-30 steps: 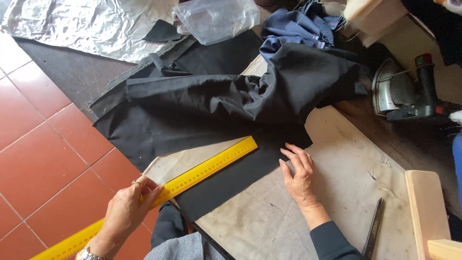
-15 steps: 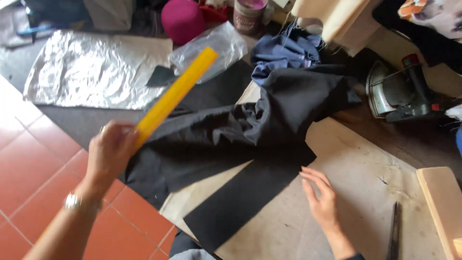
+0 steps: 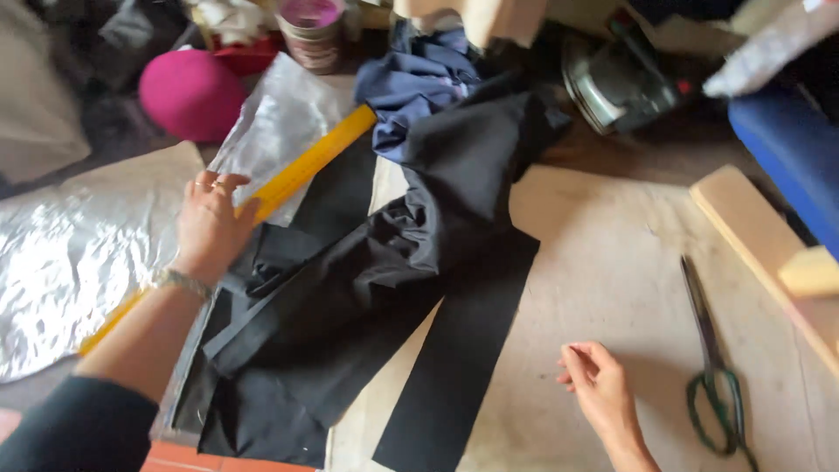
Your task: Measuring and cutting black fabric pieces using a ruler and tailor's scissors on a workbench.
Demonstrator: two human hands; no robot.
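Cluttered floor and a low work surface fill your view, with crinkled silver foil sheeting (image 3: 61, 262) spread off the surface's left edge and a pink rounded cushion (image 3: 190, 94) beyond it. Your left hand (image 3: 210, 229) is clenched around the yellow ruler (image 3: 306, 166). A second ago that ruler lay flat across the near-left corner of the surface, against the cut edge of the cloth; now you have lifted it clear and swung it out over the left edge, its far end pointing toward the back, above a clear plastic bag (image 3: 275, 122). That suggests the measuring or marking along that edge is over for now.

Moving right, the black fabric (image 3: 384, 288) lies bunched across the middle of the surface, one flat strip running down to the near edge, uncovered now that the ruler is gone. Your right hand (image 3: 599, 389), earlier pressed flat on the surface beside the strip, now hovers loosely curled and empty, just right of it. Green-handled scissors (image 3: 712, 367) lie untouched toward the right edge, beside a wooden block (image 3: 760, 245).
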